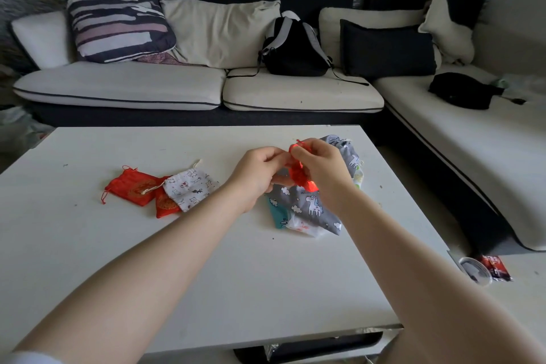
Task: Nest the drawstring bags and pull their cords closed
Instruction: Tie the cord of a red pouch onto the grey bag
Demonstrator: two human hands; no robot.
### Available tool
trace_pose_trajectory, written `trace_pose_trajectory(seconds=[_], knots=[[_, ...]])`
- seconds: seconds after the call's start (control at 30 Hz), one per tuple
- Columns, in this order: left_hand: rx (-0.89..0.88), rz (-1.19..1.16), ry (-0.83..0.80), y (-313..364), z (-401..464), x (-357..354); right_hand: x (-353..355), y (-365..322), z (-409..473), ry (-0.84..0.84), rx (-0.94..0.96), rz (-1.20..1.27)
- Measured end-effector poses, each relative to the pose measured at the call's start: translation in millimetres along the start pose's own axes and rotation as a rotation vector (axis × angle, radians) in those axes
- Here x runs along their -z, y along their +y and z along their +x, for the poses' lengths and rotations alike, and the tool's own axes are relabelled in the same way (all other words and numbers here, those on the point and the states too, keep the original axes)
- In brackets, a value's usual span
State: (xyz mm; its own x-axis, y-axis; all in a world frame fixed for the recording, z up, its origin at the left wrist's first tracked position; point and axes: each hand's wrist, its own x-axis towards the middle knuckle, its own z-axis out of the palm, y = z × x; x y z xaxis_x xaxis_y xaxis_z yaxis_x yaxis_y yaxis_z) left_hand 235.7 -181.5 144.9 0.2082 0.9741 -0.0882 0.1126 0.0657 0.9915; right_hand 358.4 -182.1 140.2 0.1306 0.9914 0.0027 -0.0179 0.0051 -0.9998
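Note:
A small red drawstring bag (298, 173) hangs above the white table (147, 275), held between both hands. My left hand (257, 174) pinches its left side and my right hand (320, 170) pinches its top edge and cord. Beneath them lies a grey unicorn-print bag (307, 204) on top of a teal bag (277, 213) and a white bag (304, 226). To the left lie a red bag with a gold emblem (133, 186), another red bag (165, 204) and a white cat-print bag (190, 188).
A sofa (118, 86) with several cushions runs behind the table, with a black backpack (295, 47) on it. A black pouch (462, 91) lies on the right sofa section. A round lid and a red packet (484, 270) sit on the floor at the right.

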Motion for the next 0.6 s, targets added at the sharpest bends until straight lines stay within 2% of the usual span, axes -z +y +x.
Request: trace_pose_trajectory(seconds=[0.23,0.43,0.6], knots=[[-0.157,0.057,0.093,3.6,1.4,-6.3,2.4,-1.0,5.1,-0.014,-0.040,0.129],[-0.131,0.033,0.052,2.1,6.1,-7.9,2.9,1.0,9.2,-0.002,-0.067,0.150],[-0.096,0.128,-0.033,2.8,5.8,-2.8,2.8,3.1,8.7,0.015,-0.040,0.091]])
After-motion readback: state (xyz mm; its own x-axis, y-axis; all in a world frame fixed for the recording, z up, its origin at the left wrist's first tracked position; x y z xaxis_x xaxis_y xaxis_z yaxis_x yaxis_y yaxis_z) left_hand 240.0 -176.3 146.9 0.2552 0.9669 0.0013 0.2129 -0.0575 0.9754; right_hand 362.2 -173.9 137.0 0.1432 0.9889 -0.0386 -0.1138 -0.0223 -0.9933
